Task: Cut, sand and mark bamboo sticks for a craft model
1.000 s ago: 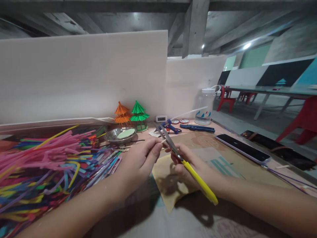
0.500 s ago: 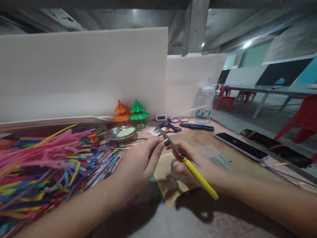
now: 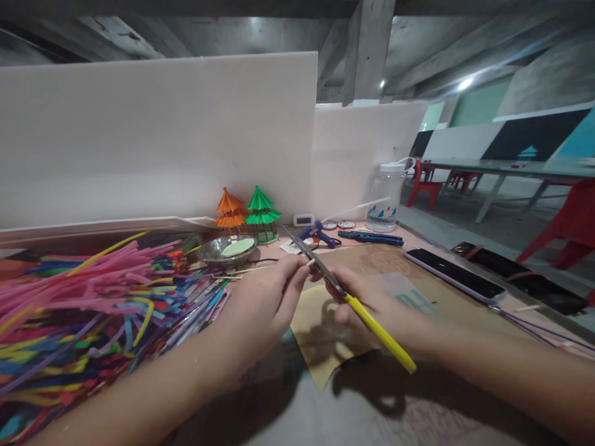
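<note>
Between the thumb and fingertips of my left hand (image 3: 264,297) is the end of a small pale stick (image 3: 310,263). My right hand (image 3: 369,303) is closed around yellow-handled scissors (image 3: 381,334) near the pivot, with the handle sticking out towards me. The metal blades point away and up to the left, and they cross at the pale stick; whether they press on it is hard to tell. Some right fingertips are hidden behind the blades. Under both hands lies a piece of yellowish paper (image 3: 316,353), shadowed by them.
Colourful pipe cleaners (image 3: 93,291) heap at left. Behind stand a metal bowl (image 3: 209,251), orange (image 3: 229,207) and green (image 3: 263,207) pagoda models, a blue glue gun (image 3: 320,234), dark-blue pliers (image 3: 372,238) and a water bottle (image 3: 385,198). A phone (image 3: 453,272) lies at right.
The whole view has shifted very slightly. Both hands keep the same hold on the stick and scissors, with the yellow handle end a touch further right.
</note>
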The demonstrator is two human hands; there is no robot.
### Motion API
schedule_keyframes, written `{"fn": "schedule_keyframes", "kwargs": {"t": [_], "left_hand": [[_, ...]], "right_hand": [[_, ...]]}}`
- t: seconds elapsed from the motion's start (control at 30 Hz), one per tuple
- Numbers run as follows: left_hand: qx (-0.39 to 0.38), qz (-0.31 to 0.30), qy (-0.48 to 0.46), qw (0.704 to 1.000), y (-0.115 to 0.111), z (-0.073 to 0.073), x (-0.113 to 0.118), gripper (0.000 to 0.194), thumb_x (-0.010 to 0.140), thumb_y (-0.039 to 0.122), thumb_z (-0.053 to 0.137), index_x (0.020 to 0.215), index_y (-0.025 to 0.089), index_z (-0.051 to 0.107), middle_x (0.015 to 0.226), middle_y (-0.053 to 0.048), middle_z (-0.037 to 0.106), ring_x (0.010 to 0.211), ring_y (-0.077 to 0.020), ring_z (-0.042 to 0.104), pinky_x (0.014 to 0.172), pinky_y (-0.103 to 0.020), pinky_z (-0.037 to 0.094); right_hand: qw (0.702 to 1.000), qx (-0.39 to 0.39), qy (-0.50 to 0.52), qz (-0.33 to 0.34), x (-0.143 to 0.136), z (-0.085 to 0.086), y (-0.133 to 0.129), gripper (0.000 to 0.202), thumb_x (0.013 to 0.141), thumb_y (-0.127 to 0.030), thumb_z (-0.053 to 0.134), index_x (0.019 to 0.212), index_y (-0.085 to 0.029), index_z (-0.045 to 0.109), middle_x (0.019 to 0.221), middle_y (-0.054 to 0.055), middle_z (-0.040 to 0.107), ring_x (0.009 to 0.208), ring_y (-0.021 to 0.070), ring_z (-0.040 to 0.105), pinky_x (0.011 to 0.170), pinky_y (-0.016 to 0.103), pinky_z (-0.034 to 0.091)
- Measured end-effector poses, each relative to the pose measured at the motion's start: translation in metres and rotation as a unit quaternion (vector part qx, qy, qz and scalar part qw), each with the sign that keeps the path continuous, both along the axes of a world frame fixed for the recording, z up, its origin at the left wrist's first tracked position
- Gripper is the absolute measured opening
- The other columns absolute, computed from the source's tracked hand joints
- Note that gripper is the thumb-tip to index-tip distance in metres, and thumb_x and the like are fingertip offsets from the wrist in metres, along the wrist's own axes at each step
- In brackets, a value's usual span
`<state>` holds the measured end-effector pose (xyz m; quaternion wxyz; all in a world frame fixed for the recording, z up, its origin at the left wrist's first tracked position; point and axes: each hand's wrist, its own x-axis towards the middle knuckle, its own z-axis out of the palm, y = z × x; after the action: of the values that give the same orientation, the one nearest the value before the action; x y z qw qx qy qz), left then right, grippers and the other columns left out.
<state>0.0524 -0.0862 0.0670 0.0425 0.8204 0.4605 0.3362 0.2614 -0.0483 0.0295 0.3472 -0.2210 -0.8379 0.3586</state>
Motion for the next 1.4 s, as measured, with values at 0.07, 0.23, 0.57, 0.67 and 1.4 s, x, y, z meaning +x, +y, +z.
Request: {"fn": "schedule_keyframes", "kwargs": {"t": [0.07, 0.23, 0.57, 0.67, 1.4], "left_hand": [[-0.004, -0.001, 0.0, 1.0, 0.0002, -0.0003, 0.0001, 0.028, 0.1, 0.031, 0.036, 0.086, 0.02, 0.057, 0.067, 0.001, 0.056, 0.057, -0.0142, 0.048, 0.056, -0.026, 0.033], [-0.027, 0.007, -0.012, 1.0, 0.001, -0.003, 0.0007, 0.027, 0.099, 0.03, 0.035, 0.089, 0.02, 0.058, 0.066, 0.001, 0.056, 0.056, -0.0144, 0.048, 0.054, -0.026, 0.033], [-0.016, -0.016, -0.042, 0.999, 0.0026, -0.003, 0.0006, 0.031, 0.102, 0.032, 0.034, 0.078, 0.021, 0.051, 0.065, 0.001, 0.054, 0.06, -0.0156, 0.05, 0.059, -0.028, 0.035], [-0.026, -0.031, -0.069, 0.997, 0.005, -0.0033, -0.0015, 0.036, 0.103, 0.036, 0.032, 0.075, 0.021, 0.048, 0.069, 0.001, 0.055, 0.065, -0.0156, 0.052, 0.062, -0.029, 0.036], [-0.051, -0.087, -0.122, 0.987, 0.0074, -0.0048, -0.003, 0.035, 0.105, 0.039, 0.035, 0.092, 0.021, 0.061, 0.088, -0.004, 0.064, 0.079, -0.0175, 0.055, 0.063, -0.027, 0.039]], "right_hand": [[1.0, 0.01, 0.007, -0.015, -0.0015, -0.0009, -0.0009, 0.069, 0.085, -0.075, 0.053, 0.126, -0.021, 0.058, 0.1, 0.006, 0.061, 0.085, 0.0197, 0.052, 0.081, 0.035, 0.046], [0.998, -0.001, -0.013, -0.06, -0.0032, -0.0008, -0.0043, 0.067, 0.084, -0.076, 0.054, 0.121, -0.02, 0.059, 0.094, 0.004, 0.06, 0.077, 0.0175, 0.05, 0.072, 0.031, 0.045], [0.994, 0.004, -0.01, -0.105, -0.0021, -0.0023, -0.0039, 0.06, 0.083, -0.074, 0.058, 0.108, -0.02, 0.061, 0.078, 0.001, 0.055, 0.067, 0.0153, 0.046, 0.064, 0.029, 0.04], [0.997, 0.007, 0.048, -0.058, -0.0027, -0.0041, -0.0049, 0.062, 0.084, -0.073, 0.057, 0.12, -0.022, 0.058, 0.085, 0.002, 0.056, 0.074, 0.0167, 0.05, 0.07, 0.03, 0.044], [0.998, -0.045, 0.036, -0.035, -0.0017, 0.0002, -0.0083, 0.065, 0.082, -0.07, 0.063, 0.127, -0.023, 0.056, 0.083, 0.0, 0.048, 0.069, 0.0144, 0.043, 0.07, 0.031, 0.047]]}}
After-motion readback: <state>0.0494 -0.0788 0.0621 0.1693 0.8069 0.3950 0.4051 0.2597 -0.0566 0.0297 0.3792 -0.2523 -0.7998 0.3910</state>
